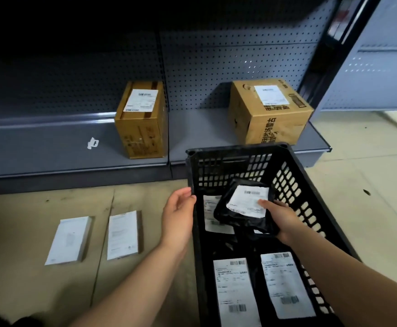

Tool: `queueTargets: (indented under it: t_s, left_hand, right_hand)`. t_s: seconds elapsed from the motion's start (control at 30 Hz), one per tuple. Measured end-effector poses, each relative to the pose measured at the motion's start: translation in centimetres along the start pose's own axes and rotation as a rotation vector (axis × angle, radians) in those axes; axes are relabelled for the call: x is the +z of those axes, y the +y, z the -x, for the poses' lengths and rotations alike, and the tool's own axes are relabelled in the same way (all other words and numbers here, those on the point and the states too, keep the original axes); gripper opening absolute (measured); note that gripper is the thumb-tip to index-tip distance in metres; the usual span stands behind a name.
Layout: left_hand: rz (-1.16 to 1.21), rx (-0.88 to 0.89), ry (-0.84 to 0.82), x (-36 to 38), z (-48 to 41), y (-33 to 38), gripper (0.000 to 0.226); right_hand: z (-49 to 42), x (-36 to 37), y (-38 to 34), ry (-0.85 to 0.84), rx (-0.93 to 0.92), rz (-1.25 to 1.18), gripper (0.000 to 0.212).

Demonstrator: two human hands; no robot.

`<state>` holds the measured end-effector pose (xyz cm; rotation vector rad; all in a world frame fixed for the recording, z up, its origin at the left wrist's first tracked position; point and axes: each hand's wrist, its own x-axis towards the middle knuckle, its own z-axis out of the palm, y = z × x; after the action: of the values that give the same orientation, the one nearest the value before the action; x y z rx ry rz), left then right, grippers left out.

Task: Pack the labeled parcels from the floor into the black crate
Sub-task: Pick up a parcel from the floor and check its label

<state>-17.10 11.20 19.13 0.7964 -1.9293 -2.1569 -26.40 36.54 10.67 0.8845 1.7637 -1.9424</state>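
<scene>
The black crate (310,185) stands on the floor (39,208) before a grey shelf (51,147) carrying 2 cardboard boxes (143,121). Inside the crate lie 3 labeled parcels (235,289). Over them the right hand (284,220) holds a black parcel (244,208), thumb on its label and fingers clamped beneath. The left hand (178,213) grips the crate's left rim. 2 white parcels (69,240) lie left of the crate.

Our left hand (177,214) rests with fingers curled, palm inward; our right hand (281,219) grips, both forearms extended.
</scene>
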Motion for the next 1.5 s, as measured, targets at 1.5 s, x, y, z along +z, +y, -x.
queueTargets:
  t_s: [1.5]
  left_hand:
    - [-0.127,0.015,0.17,-15.3,0.1,-0.6,0.011]
  right_hand:
    - [12.9,20.2,-0.6,-0.134,-0.782,0.437,0.012]
